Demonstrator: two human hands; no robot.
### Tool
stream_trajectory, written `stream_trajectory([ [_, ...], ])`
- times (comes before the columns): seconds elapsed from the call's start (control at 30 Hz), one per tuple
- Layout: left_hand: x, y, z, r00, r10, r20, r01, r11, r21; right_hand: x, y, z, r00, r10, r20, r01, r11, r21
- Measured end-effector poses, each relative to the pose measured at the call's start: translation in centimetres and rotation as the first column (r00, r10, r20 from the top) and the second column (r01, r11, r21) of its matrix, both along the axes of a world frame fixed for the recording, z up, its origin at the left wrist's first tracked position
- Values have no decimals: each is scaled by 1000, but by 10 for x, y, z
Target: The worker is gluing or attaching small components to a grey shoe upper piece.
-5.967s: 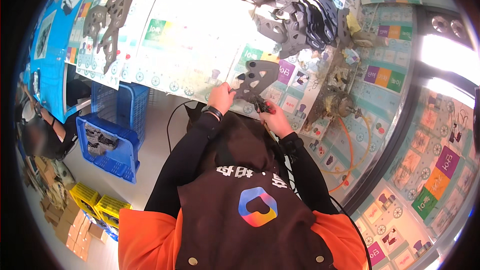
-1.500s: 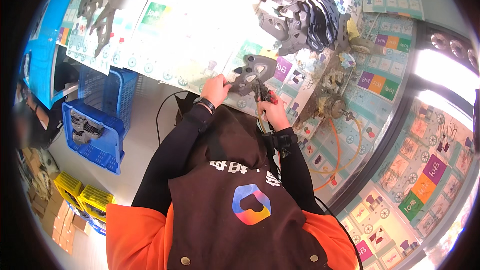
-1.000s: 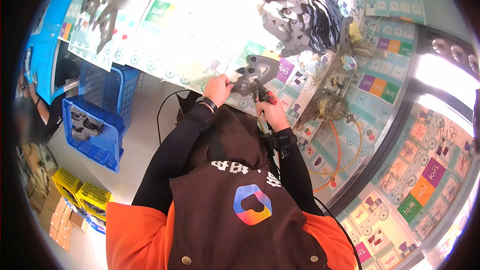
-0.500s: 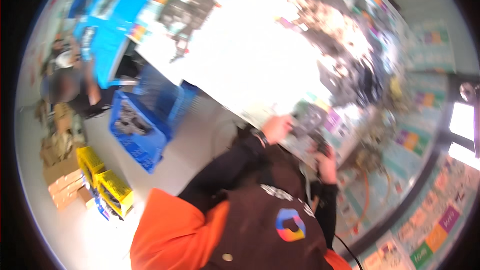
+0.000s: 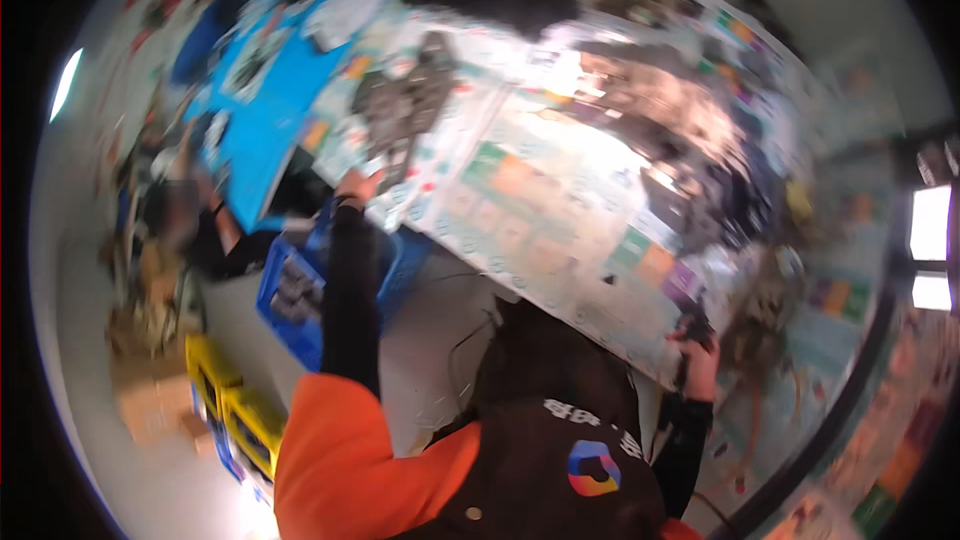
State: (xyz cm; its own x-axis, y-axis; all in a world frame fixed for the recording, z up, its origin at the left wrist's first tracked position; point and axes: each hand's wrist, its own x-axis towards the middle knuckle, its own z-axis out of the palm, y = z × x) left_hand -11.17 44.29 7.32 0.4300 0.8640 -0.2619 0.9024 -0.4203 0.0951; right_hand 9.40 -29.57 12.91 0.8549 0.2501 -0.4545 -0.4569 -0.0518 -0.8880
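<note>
On a long worktable [image 5: 560, 210] covered with colourful printed sheets, the left hand [image 5: 358, 185] reaches a blurred pile of dark grey metal parts [image 5: 405, 105] at its far-left edge, grip unclear, while the right hand [image 5: 697, 352] clenches a dark tool [image 5: 692, 325] at the near edge.

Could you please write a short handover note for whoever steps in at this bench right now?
Left hand: stretched far left, at the near end of a heap of grey metal parts on the table; grasp too blurred to tell.
Right hand: at the table's near edge, closed on a dark tool.
Blue crate with parts sits on the floor below the left arm.
Done and left: not readable from this blurred frame.
</note>
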Motion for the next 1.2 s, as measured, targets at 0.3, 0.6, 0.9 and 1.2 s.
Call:
stream_trajectory([
  [0.3,249,-377,-59,858,-91,505,485,467,-739,1,5,36,983,23,-185,-35,998,-59],
  [0.6,389,-428,-56,659,-649,380,716,696,-54,-57,-45,47,970,-181,-163,166,981,-103],
  [0.9,290,-377,2,893,-4,450,412,411,-814,-58,-50,38,974,-158,-163,153,987,-44],
  [1.2,109,-449,-71,943,274,190,127,230,-965,-26,7,17,923,214,-319,-237,971,-35],
])
